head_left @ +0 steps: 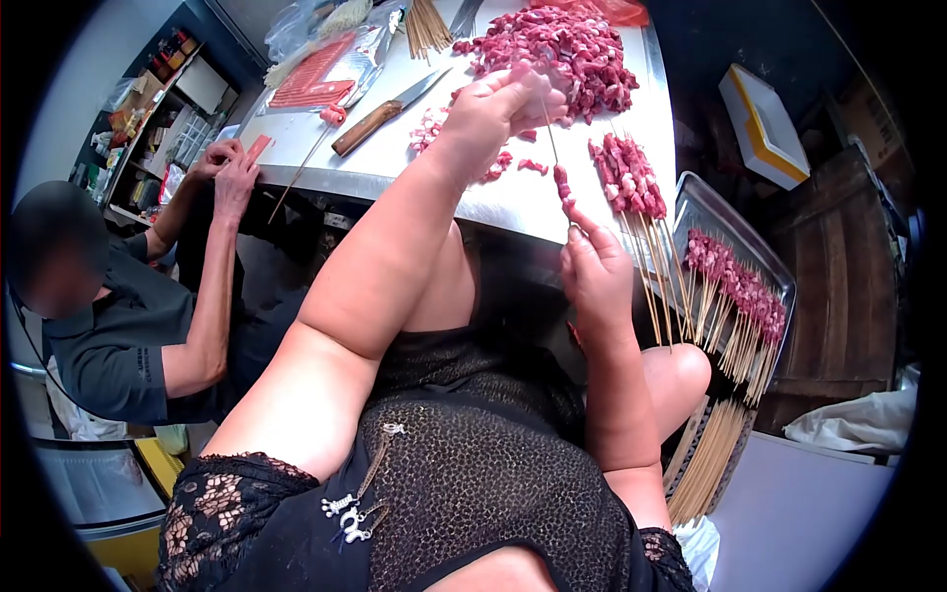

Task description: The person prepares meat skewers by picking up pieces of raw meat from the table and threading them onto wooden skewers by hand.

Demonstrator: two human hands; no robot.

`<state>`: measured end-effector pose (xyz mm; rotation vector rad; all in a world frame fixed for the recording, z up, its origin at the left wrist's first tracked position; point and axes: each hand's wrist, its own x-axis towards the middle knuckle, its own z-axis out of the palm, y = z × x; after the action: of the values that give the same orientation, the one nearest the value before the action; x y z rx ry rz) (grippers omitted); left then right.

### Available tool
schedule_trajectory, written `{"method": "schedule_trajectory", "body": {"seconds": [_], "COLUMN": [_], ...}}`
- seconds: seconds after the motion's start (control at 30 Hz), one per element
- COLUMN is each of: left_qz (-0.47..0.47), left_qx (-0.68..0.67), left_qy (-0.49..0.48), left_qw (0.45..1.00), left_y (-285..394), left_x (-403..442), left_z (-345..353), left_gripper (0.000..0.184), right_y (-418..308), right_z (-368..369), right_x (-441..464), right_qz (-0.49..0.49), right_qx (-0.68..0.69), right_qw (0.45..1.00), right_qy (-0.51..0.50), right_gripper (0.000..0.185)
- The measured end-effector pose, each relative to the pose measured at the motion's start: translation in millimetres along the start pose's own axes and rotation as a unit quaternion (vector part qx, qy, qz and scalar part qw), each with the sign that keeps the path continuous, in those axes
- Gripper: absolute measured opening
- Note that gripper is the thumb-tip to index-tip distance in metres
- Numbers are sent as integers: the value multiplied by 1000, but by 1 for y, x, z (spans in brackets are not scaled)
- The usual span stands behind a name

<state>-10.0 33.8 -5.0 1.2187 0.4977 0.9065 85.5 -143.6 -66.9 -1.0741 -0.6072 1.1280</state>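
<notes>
My right hand (pixel 599 268) is closed, its thumb and finger pinching a thin skewer (pixel 552 143) just below a few pieces of red meat (pixel 562 185) threaded on it. At the skewer's upper end, my left hand (pixel 511 97) has its fingers bent together around the stick. Those fingertips are slightly blurred, and whether they also hold meat I cannot tell. Behind my left hand lies a big pile of cut raw meat (pixel 582 54) on the metal table (pixel 454 202). To the right of the skewer, several filled meat skewers (pixel 628 178) lie with their sticks over the table's edge.
A metal tray (pixel 786 271) of filled skewers (pixel 735 281) stands at the right, above bundled bare sticks (pixel 712 459). A wooden-handled knife (pixel 380 118), packaged red strips (pixel 316 77) and more sticks (pixel 427 28) lie on the table. At the left, a seated person (pixel 148 316) works with both hands.
</notes>
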Motion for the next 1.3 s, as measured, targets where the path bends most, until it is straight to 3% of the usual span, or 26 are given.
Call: {"method": "schedule_trajectory", "body": {"seconds": [0.17,0.27,0.37,0.6,0.77,0.83,1.03,1.13,1.2,1.3], "left_qz": [-7,-88,-31,24,15,-34,-59,-93,-142,-132], "left_qx": [-50,-26,-30,26,60,-14,-15,-54,-107,-148], "left_qy": [-78,-101,-66,5,-42,-56,-115,-103,-171,-195], "left_qw": [996,991,997,999,997,998,991,989,969,960], "left_y": [-5,-5,-10,-1,2,8,14,13,12,11], "left_x": [-1,-12,-6,-3,-3,-6,-10,-13,-10,-14], "left_z": [4,19,16,-4,-11,-9,-10,-9,-12,-7], "left_gripper": [28,29,32,32,26,27,33,30,24,19], "right_y": [1,-8,-5,-5,-4,-6,-15,-17,-18,-19], "right_z": [6,8,-1,-6,-17,-24,-37,-40,-44,-49], "right_x": [5,13,18,-4,-20,-25,-35,-38,-38,-38], "right_qz": [-37,-56,-103,-45,-28,-38,-28,-36,-22,-1], "right_qx": [22,32,41,-48,-52,-83,-52,-19,1,12], "right_qw": [999,998,994,998,998,996,998,998,997,995], "right_qy": [13,9,7,21,22,14,-28,-56,-69,-97], "right_gripper": [28,28,29,27,27,26,25,25,25,26]}}
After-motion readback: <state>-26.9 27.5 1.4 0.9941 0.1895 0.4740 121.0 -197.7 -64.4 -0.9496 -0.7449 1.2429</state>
